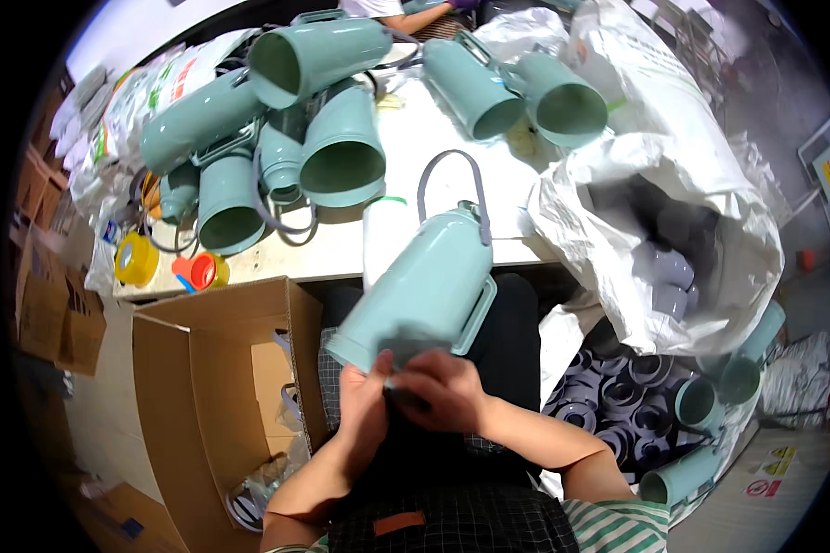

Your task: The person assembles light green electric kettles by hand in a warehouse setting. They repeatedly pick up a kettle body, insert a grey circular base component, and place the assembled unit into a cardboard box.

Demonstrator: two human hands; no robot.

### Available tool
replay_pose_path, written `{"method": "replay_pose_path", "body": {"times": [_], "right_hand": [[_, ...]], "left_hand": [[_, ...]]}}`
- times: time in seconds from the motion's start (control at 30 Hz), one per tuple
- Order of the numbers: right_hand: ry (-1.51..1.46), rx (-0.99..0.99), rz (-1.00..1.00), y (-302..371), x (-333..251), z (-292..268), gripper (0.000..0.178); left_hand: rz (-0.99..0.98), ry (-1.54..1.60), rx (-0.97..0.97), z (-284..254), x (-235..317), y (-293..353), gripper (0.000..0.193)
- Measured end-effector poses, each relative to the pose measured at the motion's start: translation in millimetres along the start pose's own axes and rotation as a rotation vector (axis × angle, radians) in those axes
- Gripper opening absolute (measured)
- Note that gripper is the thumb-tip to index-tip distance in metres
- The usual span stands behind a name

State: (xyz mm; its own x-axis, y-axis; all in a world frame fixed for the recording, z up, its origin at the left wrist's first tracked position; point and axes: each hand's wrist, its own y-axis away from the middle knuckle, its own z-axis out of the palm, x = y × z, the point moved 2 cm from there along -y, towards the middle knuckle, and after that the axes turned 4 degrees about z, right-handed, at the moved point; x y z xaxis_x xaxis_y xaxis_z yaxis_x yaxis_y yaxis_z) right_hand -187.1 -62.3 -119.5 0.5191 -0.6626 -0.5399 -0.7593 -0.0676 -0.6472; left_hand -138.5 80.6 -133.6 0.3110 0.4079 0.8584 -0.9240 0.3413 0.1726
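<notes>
Head view, pale green casing: held [424,276] tilted over the lap, just before the counter [332,263], wide end toward the person.
Left grip: closed [364,405] at the wide rim, thumb on top.
Right grip: fingers curled [447,387] beside that rim, blurred; whether they hold anything, I cannot tell.
Weight and feel: probably light for its bulk, hollow and stiff; the smooth, glossy skin may slip and scratch.
Where to hold: the rim, or the side handle [480,313], looks surest; the grey carrying loop [479,184] seems likelier to swing.
Counter behind: more green casings [343,170], yellow tape [136,258].
Left side: open cardboard carton [166,396].
Right side: white sack [655,74], dark grey rings [609,396] below.
</notes>
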Motion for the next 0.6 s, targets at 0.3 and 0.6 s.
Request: {"method": "replay_pose_path", "body": {"times": [0.3,0.6], "right_hand": [[0.555,0.24,0.034,-41.7,119.6,-132.8,0.034],[0.514,1.106,0.295,17.8,142.2,-136.4,0.064]], "left_hand": [[0.614,-0.536,0.189,-25.6,72.4,28.5,0.038],[0.581,-0.508,0.028,-5.8,53.5,36.1,0.043]]}}
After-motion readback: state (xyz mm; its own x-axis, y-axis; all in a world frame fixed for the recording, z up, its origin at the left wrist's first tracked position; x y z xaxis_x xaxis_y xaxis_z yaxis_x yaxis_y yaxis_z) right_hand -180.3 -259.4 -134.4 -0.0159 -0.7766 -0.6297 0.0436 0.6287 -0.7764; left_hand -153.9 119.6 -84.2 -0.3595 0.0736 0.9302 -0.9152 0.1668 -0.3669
